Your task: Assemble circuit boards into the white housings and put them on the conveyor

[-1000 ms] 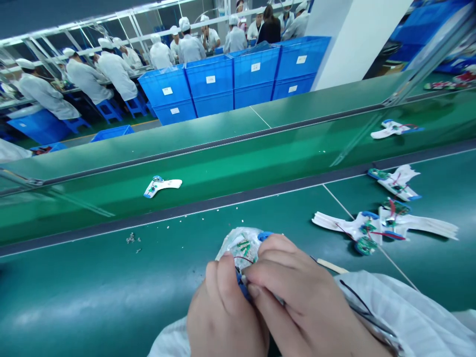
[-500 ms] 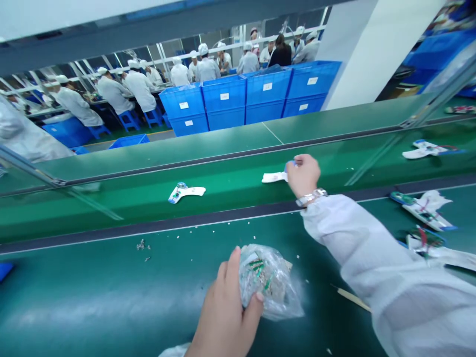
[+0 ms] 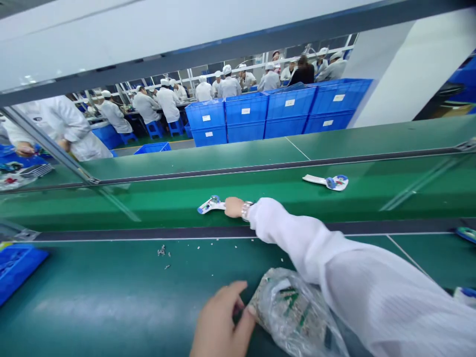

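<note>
My right hand reaches over the green belt, its fingers closed around the handle end of a white plastic device shell with blue edging and small parts inside. The fingertips are partly hidden. Farther right on the belt lies a second white device shell, with blue and red bits at its wide end. My left hand is at the near bench, thumb and fingers apart. Its thumb touches the edge of a clear plastic bag holding many small pale pieces and green strips. My right sleeve passes beside the bag.
Small metal parts and white scraps are scattered on the bench. A blue tray sits at the left edge. Metal frame bars rise beyond the belt. Blue crates and co-workers in white stand or sit behind.
My right hand has let go of one device shell and moved left onto the other. My left hand's fingers have come off the bag's top. The view has turned left.
</note>
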A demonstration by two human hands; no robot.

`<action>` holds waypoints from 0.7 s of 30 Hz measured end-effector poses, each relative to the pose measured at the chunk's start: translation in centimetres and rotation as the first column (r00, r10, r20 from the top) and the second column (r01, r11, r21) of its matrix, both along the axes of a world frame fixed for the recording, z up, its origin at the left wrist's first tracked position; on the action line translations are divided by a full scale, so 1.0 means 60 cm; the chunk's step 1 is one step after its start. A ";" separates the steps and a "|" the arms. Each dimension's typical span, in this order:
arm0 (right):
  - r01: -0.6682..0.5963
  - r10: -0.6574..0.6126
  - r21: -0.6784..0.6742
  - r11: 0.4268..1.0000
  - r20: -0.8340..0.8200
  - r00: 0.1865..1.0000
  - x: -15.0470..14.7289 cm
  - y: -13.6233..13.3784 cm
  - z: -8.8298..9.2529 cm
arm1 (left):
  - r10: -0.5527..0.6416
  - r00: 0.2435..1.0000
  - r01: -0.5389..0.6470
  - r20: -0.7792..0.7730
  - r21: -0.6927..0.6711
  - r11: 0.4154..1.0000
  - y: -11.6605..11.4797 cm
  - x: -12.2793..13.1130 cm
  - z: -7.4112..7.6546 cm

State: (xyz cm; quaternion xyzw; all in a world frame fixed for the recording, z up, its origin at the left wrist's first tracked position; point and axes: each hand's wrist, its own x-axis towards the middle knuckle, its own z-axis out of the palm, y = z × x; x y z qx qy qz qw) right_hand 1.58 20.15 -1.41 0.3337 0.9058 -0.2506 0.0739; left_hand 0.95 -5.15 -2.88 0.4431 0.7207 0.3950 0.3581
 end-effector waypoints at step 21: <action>-0.603 0.581 -0.224 0.765 -0.163 0.798 0.337 -0.159 0.118 | -0.191 0.683 0.385 0.705 -0.126 0.914 -0.003 0.042 0.067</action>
